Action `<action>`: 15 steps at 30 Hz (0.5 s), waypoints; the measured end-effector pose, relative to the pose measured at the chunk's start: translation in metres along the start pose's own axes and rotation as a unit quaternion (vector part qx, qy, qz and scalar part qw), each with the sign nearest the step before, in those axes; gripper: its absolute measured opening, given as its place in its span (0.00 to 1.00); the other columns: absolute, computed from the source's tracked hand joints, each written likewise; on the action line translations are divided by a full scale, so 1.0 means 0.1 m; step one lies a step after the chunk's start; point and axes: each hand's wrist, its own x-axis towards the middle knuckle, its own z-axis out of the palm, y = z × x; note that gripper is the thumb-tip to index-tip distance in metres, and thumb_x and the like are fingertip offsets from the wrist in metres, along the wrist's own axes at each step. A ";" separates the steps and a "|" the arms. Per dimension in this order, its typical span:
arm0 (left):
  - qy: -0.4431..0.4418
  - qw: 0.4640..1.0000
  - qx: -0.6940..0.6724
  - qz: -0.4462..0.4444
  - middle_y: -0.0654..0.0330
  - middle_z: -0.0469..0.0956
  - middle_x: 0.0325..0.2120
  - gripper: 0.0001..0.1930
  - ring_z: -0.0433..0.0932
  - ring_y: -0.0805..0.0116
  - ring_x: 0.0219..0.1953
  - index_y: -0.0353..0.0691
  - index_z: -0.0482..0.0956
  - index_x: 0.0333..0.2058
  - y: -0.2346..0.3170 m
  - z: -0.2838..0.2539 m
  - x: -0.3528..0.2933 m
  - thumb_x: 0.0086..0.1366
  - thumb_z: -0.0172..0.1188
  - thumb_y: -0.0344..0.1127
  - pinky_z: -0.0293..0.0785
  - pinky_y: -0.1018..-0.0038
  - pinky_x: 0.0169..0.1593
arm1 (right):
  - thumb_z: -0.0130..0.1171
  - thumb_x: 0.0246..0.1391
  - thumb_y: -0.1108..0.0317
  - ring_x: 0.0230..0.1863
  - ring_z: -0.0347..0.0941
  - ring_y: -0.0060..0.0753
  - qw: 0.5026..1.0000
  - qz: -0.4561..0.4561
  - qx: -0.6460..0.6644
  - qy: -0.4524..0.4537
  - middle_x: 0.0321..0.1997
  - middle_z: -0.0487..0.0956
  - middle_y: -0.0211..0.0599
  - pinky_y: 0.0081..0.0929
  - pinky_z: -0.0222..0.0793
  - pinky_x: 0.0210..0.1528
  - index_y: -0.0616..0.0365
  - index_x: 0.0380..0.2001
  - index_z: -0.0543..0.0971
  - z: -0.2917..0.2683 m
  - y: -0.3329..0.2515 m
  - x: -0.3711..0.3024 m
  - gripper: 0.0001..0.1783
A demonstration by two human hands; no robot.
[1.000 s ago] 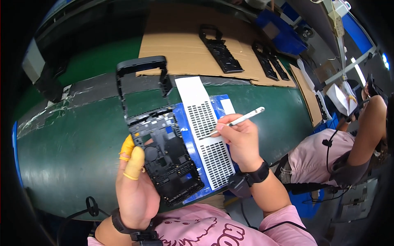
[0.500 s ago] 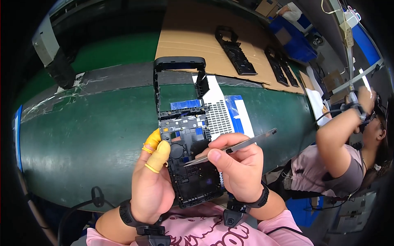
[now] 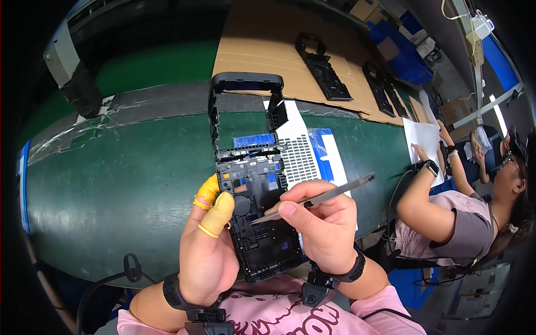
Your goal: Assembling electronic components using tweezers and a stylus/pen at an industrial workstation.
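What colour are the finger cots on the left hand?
The finger cots on the left hand are yellow, one paler; best seen in the head view.

Fairly bright, even light falls on the left grip [image 3: 206, 251] and the right grip [image 3: 329, 229], both reasonably sharp. Left of the left grip, a broad pale sheen spreads over the green surface [image 3: 111, 184]. Beyond both grips, the far end of the cardboard [image 3: 262, 56] sinks into shadow. Well right of the right grip, a tube light [image 3: 498, 117] glares white. Between the grips, the black frame [image 3: 257, 254] swallows detail. Straight edges bow toward the blackened rim.
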 end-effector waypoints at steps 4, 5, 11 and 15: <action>-0.002 1.000 -0.002 -0.005 0.58 0.69 0.44 0.19 0.69 0.67 0.47 0.38 0.63 0.50 -0.01 -0.01 0.01 0.62 0.47 0.38 0.64 0.69 0.52 | 0.57 0.46 0.81 0.29 0.70 0.15 1.000 0.002 -0.010 0.004 0.29 0.75 0.32 0.11 0.66 0.31 0.66 0.34 0.74 0.00 0.01 -0.01 0.08; -0.002 1.000 -0.002 -0.005 0.58 0.69 0.44 0.19 0.69 0.67 0.47 0.38 0.63 0.50 -0.01 -0.01 0.01 0.62 0.47 0.38 0.64 0.69 0.52 | 0.57 0.46 0.81 0.29 0.70 0.15 1.000 0.001 -0.010 0.004 0.29 0.75 0.32 0.11 0.66 0.31 0.66 0.34 0.74 -0.01 0.01 -0.01 0.08; -0.003 0.999 -0.043 -0.011 0.56 0.70 0.43 0.17 0.71 0.67 0.45 0.37 0.63 0.49 0.01 -0.01 0.01 0.62 0.48 0.34 0.68 0.70 0.49 | 0.57 0.46 0.81 0.29 0.71 0.17 1.000 -0.002 0.010 0.008 0.29 0.75 0.33 0.11 0.66 0.31 0.67 0.33 0.74 -0.06 -0.01 -0.03 0.08; -0.019 0.999 -0.026 -0.006 0.56 0.70 0.44 0.19 0.70 0.67 0.46 0.37 0.63 0.49 -0.02 -0.03 0.01 0.62 0.47 0.38 0.66 0.69 0.50 | 0.57 0.46 0.81 0.30 0.72 0.18 1.000 -0.006 0.024 0.005 0.30 0.76 0.33 0.12 0.67 0.31 0.67 0.33 0.73 -0.06 0.02 -0.04 0.08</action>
